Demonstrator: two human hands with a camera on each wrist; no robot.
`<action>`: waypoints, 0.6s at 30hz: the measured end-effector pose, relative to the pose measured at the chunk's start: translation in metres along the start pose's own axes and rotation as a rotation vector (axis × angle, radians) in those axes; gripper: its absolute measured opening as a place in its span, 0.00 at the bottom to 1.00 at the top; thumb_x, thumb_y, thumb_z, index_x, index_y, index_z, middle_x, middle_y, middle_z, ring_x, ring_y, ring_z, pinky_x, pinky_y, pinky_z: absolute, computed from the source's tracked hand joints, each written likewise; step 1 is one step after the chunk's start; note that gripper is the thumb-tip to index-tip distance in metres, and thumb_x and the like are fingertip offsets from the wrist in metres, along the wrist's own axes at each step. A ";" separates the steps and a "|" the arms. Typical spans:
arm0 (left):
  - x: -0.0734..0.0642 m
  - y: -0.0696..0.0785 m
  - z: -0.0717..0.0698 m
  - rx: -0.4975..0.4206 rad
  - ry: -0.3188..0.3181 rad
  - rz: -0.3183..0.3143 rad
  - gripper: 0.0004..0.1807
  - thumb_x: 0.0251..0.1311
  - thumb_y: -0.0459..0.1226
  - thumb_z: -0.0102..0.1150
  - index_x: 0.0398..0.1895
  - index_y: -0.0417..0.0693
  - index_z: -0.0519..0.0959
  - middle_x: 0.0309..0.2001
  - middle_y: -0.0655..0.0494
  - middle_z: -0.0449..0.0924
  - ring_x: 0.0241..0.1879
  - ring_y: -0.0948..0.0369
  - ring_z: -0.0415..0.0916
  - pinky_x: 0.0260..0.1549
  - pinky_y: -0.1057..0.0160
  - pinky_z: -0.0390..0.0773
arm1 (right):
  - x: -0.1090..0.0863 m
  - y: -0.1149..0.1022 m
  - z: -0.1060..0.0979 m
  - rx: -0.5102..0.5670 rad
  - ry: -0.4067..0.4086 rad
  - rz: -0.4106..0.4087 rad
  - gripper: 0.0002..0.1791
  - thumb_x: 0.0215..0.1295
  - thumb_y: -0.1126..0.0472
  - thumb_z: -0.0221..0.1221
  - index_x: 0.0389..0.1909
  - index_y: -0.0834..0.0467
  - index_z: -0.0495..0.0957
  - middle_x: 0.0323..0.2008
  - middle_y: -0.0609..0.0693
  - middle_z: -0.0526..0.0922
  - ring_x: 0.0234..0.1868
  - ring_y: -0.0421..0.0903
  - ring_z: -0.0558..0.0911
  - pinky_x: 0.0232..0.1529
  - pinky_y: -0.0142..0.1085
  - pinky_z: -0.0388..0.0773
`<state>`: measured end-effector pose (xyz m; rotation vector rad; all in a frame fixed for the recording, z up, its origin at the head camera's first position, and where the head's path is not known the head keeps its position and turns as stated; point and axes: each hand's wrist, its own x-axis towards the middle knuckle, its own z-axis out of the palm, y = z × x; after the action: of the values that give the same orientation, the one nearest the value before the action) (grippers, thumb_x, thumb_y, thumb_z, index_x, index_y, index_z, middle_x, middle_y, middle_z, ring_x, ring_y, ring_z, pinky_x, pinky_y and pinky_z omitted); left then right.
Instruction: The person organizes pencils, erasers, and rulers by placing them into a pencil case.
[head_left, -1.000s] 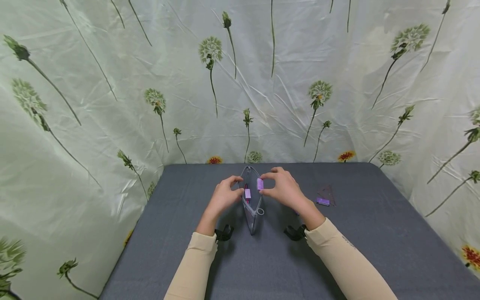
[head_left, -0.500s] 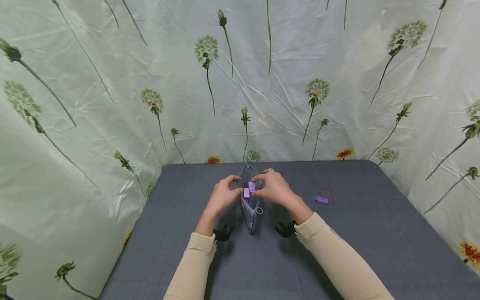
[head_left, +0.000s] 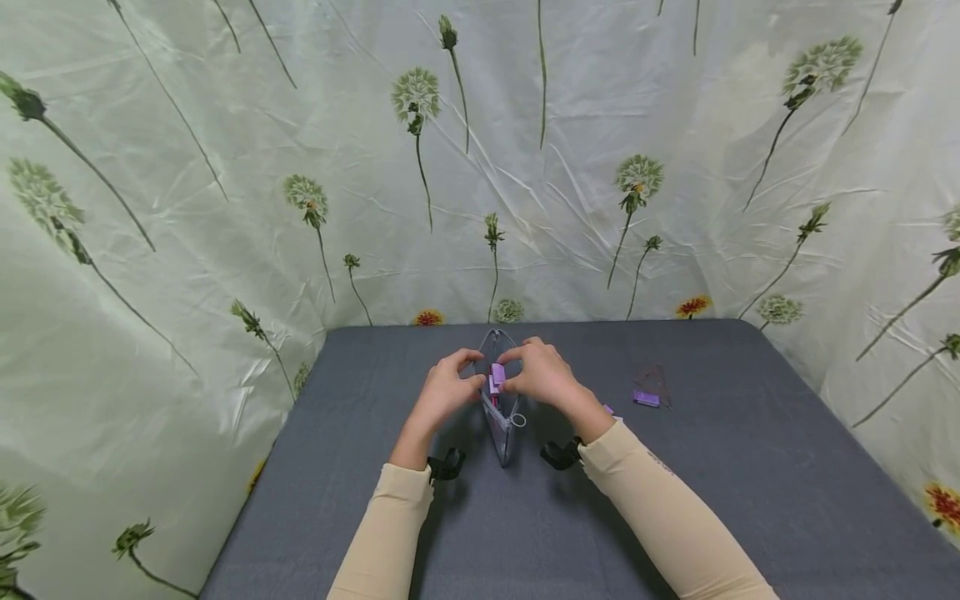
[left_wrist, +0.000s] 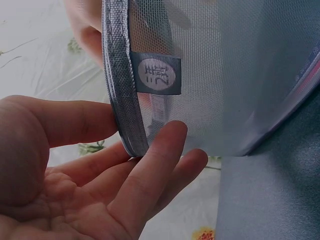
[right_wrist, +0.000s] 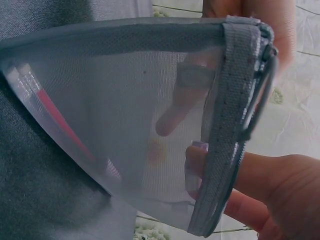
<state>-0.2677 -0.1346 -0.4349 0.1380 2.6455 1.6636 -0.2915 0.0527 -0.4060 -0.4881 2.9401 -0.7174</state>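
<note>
A grey see-through mesh zip pouch (head_left: 501,437) stands on the table with its zipped mouth spread apart. My left hand (head_left: 448,390) pinches the pouch's left rim; in the left wrist view the thumb (left_wrist: 82,122) lies on one side of the zip band and fingers on the other, near a small cloth label (left_wrist: 156,73). Over the mouth, my right hand (head_left: 546,377) holds a small purple block (head_left: 498,372) between thumb and fingers. Through the mesh in the right wrist view, those fingertips (right_wrist: 195,160) show inside the rim. Below sits another purple-and-white block (head_left: 493,387), beside a pinkish-red stick (right_wrist: 62,120).
To the right on the dark grey table (head_left: 712,500) lie a purple block (head_left: 647,399) and a thin see-through triangle (head_left: 658,382). Another purple thing (head_left: 608,409) is mostly hidden by my right wrist. A dandelion-print cloth (head_left: 555,208) hangs behind.
My right hand has moved left with the purple block, from the pouch's right rim to over its mouth, close to the other block. The left hand has kept its place on the rim.
</note>
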 end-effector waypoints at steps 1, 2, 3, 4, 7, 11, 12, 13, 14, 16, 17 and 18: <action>0.000 0.000 0.000 -0.001 -0.002 0.000 0.21 0.67 0.34 0.63 0.63 0.50 0.78 0.70 0.44 0.69 0.35 0.58 0.85 0.38 0.54 0.85 | 0.000 0.000 0.000 -0.001 -0.008 0.001 0.24 0.55 0.50 0.75 0.55 0.44 0.85 0.66 0.61 0.69 0.62 0.65 0.70 0.45 0.60 0.76; 0.000 0.000 0.000 0.001 -0.003 0.002 0.21 0.67 0.34 0.63 0.63 0.50 0.78 0.70 0.44 0.69 0.35 0.58 0.85 0.39 0.54 0.85 | 0.000 0.000 0.000 -0.003 -0.019 0.003 0.25 0.56 0.50 0.75 0.57 0.44 0.85 0.66 0.62 0.68 0.63 0.65 0.70 0.45 0.59 0.76; 0.000 0.000 0.000 -0.001 -0.006 0.002 0.21 0.67 0.34 0.62 0.63 0.50 0.77 0.70 0.44 0.69 0.36 0.58 0.85 0.39 0.53 0.85 | 0.000 0.000 0.000 -0.006 -0.029 0.007 0.26 0.56 0.50 0.75 0.58 0.44 0.84 0.66 0.62 0.68 0.63 0.66 0.69 0.45 0.59 0.76; -0.001 0.000 0.000 -0.005 -0.010 0.001 0.21 0.67 0.34 0.62 0.63 0.50 0.77 0.70 0.44 0.68 0.35 0.58 0.85 0.40 0.51 0.85 | -0.001 0.000 -0.001 -0.009 -0.037 0.009 0.28 0.56 0.50 0.75 0.59 0.44 0.83 0.67 0.62 0.67 0.63 0.66 0.69 0.44 0.59 0.76; -0.001 0.000 0.000 -0.008 -0.021 -0.003 0.21 0.67 0.33 0.62 0.63 0.50 0.77 0.70 0.44 0.68 0.35 0.58 0.85 0.42 0.48 0.84 | -0.003 0.000 -0.004 -0.014 -0.038 0.015 0.31 0.57 0.49 0.74 0.64 0.44 0.80 0.68 0.62 0.66 0.63 0.66 0.69 0.44 0.59 0.76; -0.002 0.002 -0.001 0.001 -0.021 -0.014 0.21 0.68 0.33 0.61 0.64 0.50 0.77 0.71 0.44 0.68 0.33 0.58 0.85 0.41 0.49 0.84 | -0.007 0.000 -0.010 0.005 -0.002 0.009 0.32 0.59 0.50 0.73 0.66 0.42 0.78 0.68 0.60 0.66 0.62 0.64 0.69 0.44 0.60 0.75; -0.002 0.003 -0.001 0.001 -0.019 -0.015 0.21 0.68 0.33 0.61 0.64 0.50 0.77 0.71 0.44 0.68 0.33 0.58 0.84 0.41 0.49 0.84 | -0.008 0.000 -0.012 0.014 0.007 0.003 0.31 0.59 0.50 0.72 0.65 0.42 0.78 0.68 0.60 0.65 0.63 0.64 0.68 0.45 0.61 0.74; -0.002 0.003 -0.001 0.004 -0.016 -0.016 0.21 0.68 0.34 0.61 0.64 0.51 0.77 0.70 0.44 0.68 0.34 0.59 0.84 0.40 0.51 0.84 | -0.009 0.000 -0.014 0.026 0.014 0.000 0.31 0.60 0.50 0.72 0.65 0.42 0.78 0.68 0.59 0.65 0.64 0.64 0.68 0.46 0.62 0.74; -0.002 0.004 -0.002 0.005 -0.014 -0.016 0.21 0.68 0.34 0.61 0.64 0.51 0.77 0.70 0.45 0.68 0.34 0.59 0.84 0.39 0.52 0.84 | -0.010 0.001 -0.016 0.036 0.021 -0.004 0.30 0.60 0.50 0.72 0.65 0.42 0.78 0.69 0.59 0.65 0.65 0.64 0.67 0.47 0.63 0.73; -0.002 0.005 -0.002 0.005 -0.012 -0.015 0.21 0.68 0.34 0.62 0.63 0.51 0.77 0.70 0.45 0.68 0.34 0.59 0.84 0.38 0.54 0.84 | -0.013 0.002 -0.021 0.053 0.032 -0.015 0.29 0.61 0.50 0.71 0.65 0.42 0.79 0.70 0.59 0.65 0.66 0.64 0.66 0.49 0.64 0.73; -0.003 0.005 -0.002 0.007 -0.010 -0.014 0.21 0.68 0.34 0.62 0.63 0.51 0.77 0.70 0.45 0.68 0.34 0.59 0.84 0.38 0.55 0.84 | -0.015 0.003 -0.024 0.061 0.038 -0.021 0.29 0.61 0.50 0.71 0.64 0.42 0.79 0.70 0.59 0.65 0.67 0.64 0.66 0.50 0.64 0.73; -0.003 0.005 -0.002 0.007 -0.011 -0.013 0.21 0.68 0.34 0.62 0.63 0.51 0.77 0.70 0.46 0.68 0.34 0.59 0.84 0.38 0.56 0.84 | -0.016 0.005 -0.026 0.069 0.043 -0.028 0.29 0.61 0.50 0.71 0.65 0.43 0.79 0.70 0.60 0.65 0.67 0.64 0.66 0.50 0.63 0.73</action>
<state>-0.2647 -0.1345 -0.4293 0.1286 2.6386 1.6456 -0.2815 0.0736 -0.3852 -0.5157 2.9416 -0.8398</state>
